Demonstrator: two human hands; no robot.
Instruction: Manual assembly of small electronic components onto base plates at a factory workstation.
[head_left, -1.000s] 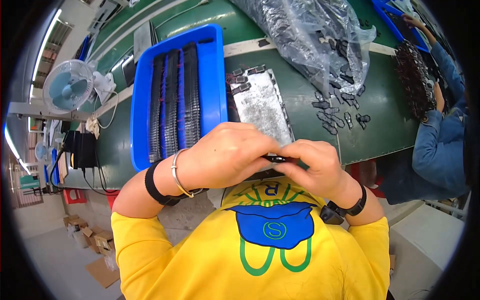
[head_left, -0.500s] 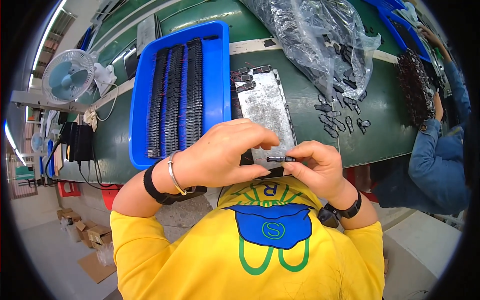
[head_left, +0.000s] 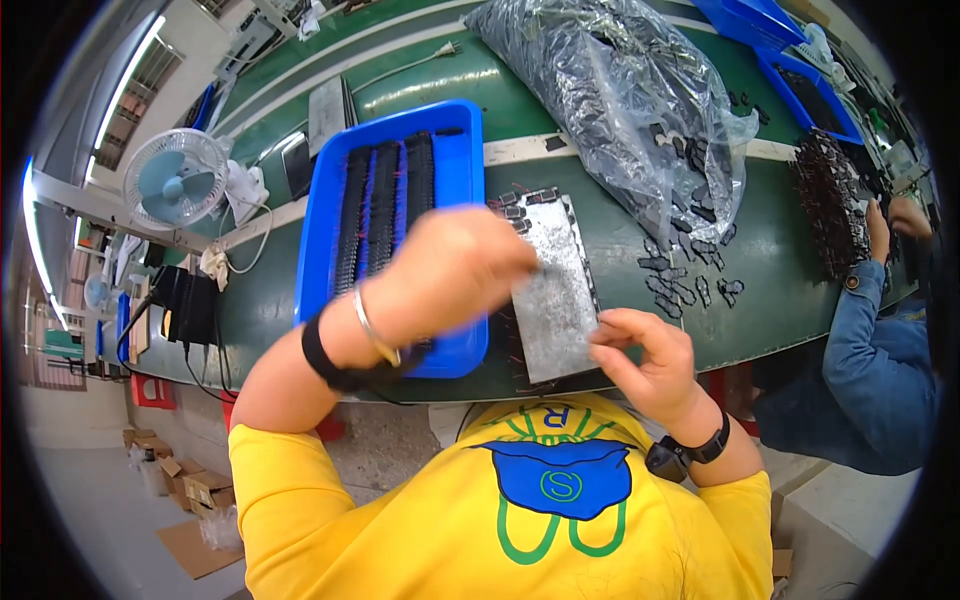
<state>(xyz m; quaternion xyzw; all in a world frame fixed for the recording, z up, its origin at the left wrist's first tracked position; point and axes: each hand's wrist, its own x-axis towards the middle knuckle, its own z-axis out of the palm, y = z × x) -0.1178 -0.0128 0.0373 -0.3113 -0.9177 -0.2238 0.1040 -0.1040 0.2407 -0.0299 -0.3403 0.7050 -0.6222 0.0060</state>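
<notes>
The small wired black parts [head_left: 515,212] sit at the metal plate's [head_left: 555,310] eleven o'clock corner; they look light and stiff, probably fragile at the connections, so best pinched by their sides. The left hand [head_left: 455,265] is blurred, its grip impossible to tell; the right hand [head_left: 645,365], near the plate's five o'clock edge, has its grip slightly parted, apparently empty.

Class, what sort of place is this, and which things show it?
Probably an assembly workshop: a long green bench, a blue tray of black parts in rows, and a plastic bag.
</notes>
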